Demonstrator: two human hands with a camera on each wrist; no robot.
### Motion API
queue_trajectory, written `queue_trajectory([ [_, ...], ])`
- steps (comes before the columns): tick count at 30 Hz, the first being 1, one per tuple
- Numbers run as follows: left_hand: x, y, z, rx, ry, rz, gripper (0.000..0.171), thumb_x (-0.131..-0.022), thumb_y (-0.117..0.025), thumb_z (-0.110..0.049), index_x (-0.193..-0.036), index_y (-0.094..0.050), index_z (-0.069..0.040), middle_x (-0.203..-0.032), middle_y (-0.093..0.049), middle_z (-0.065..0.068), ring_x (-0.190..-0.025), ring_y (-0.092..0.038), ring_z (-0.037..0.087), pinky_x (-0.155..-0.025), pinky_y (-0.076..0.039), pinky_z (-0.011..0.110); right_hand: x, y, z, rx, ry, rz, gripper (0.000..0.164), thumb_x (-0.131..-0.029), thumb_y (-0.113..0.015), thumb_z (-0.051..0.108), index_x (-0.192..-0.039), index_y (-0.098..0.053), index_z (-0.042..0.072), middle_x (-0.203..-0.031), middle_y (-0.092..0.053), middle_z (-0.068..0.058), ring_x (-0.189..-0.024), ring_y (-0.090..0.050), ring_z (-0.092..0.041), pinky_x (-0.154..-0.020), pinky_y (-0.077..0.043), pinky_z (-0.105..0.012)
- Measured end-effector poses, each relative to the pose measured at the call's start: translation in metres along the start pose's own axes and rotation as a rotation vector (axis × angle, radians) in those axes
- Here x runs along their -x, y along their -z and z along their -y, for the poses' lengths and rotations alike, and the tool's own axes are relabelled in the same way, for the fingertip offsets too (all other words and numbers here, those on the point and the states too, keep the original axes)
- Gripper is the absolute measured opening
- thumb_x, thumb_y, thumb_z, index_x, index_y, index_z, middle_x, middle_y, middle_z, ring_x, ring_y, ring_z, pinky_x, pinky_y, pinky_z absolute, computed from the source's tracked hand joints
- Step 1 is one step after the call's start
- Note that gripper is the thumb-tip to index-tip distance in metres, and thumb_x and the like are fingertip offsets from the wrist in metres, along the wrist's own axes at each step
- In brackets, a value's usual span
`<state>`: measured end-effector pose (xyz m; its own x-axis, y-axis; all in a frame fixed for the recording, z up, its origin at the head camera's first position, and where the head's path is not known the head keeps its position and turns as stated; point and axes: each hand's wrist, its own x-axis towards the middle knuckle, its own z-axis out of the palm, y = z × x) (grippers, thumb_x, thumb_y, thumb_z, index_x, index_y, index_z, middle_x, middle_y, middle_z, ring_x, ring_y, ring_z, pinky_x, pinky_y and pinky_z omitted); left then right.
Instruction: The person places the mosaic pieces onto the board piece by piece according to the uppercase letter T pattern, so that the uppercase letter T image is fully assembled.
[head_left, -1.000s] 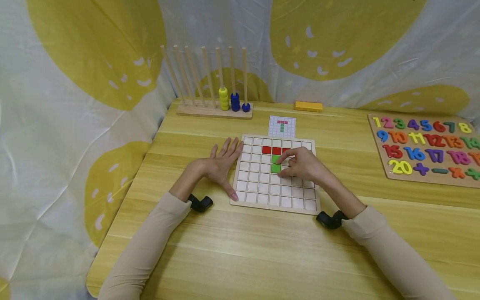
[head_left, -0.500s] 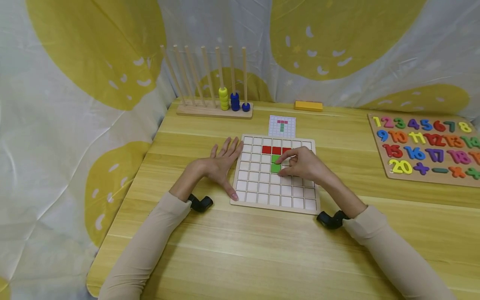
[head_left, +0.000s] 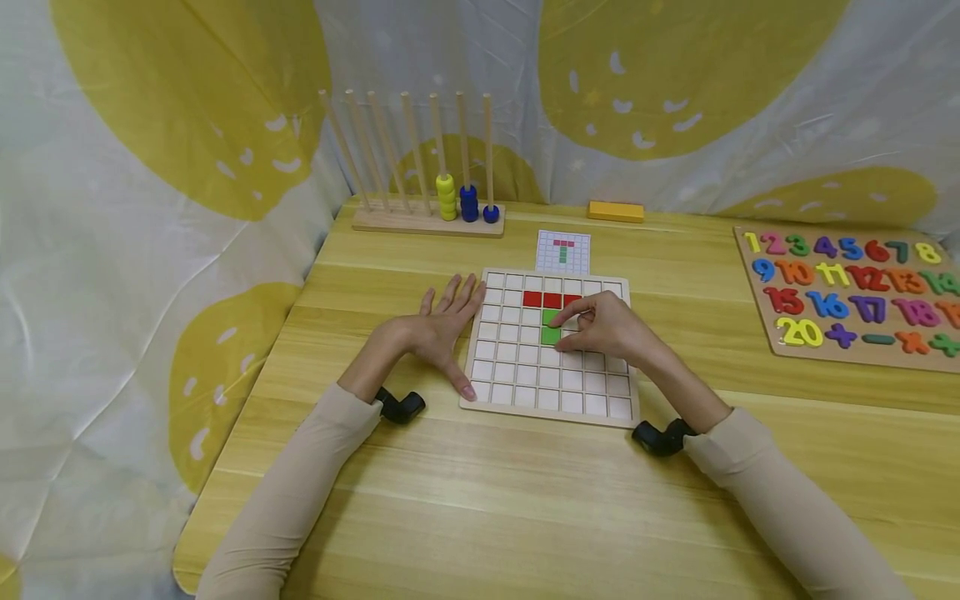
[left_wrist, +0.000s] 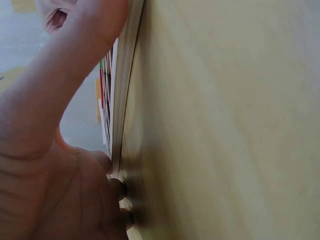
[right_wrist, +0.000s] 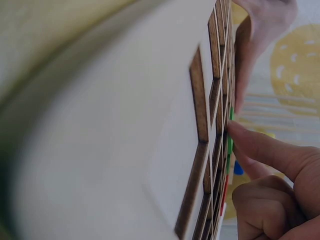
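Note:
In the head view a square wooden grid board (head_left: 517,409) with white cells lies on the table. Three red tiles (head_left: 532,298) form a row near its top, the rightmost partly covered by fingers. Below the middle one come an upper green tile (head_left: 550,317) and a lower green tile (head_left: 551,336). My right hand (head_left: 611,329) pinches the lower green tile at its cell, index fingertip at its top edge and thumb at its bottom edge. Spread fingers of my left hand (head_left: 441,333) rest along the board's left side, the thumb touching its lower left corner.
Just behind the board lies a pattern card (head_left: 563,252) showing a red and green T. A peg rack (head_left: 427,221) with yellow and blue beads stands back left. An orange block (head_left: 616,212) and a number puzzle board (head_left: 780,350) sit at the back and right.

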<state>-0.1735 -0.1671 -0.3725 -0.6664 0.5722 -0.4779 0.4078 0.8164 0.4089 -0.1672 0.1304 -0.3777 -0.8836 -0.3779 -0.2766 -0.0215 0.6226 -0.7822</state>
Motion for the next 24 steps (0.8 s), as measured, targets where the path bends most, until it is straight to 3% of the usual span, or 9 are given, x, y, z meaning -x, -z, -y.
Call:
queue_trajectory([
  [15, -0.001, -0.001, 0.000, -0.017, 0.002, -0.002, 0.163, -0.063, -0.094, -0.060, -0.161, 0.026, -0.010, -0.166, 0.038, 0.014, -0.154, 0.036, 0.036, -0.123, 0.021, 0.066, 0.000, 0.001, -0.001, -0.003, 0.007, -0.008, 0.030, -0.080, -0.090, 0.015, -0.108, -0.081, 0.010, -0.060, -0.026, 0.004, -0.061, -0.026, -0.014, -0.060, -0.023, -0.028],
  [24, -0.001, 0.000, 0.000, -0.019, 0.005, 0.001, 0.163, -0.063, -0.094, -0.060, -0.161, 0.026, -0.010, -0.166, 0.038, 0.014, -0.154, 0.037, 0.036, -0.123, 0.021, 0.065, 0.016, 0.019, -0.007, -0.018, -0.027, -0.015, 0.029, -0.085, -0.086, 0.020, -0.113, -0.080, 0.012, -0.059, -0.024, 0.005, -0.058, -0.023, -0.013, -0.059, -0.025, -0.029],
])
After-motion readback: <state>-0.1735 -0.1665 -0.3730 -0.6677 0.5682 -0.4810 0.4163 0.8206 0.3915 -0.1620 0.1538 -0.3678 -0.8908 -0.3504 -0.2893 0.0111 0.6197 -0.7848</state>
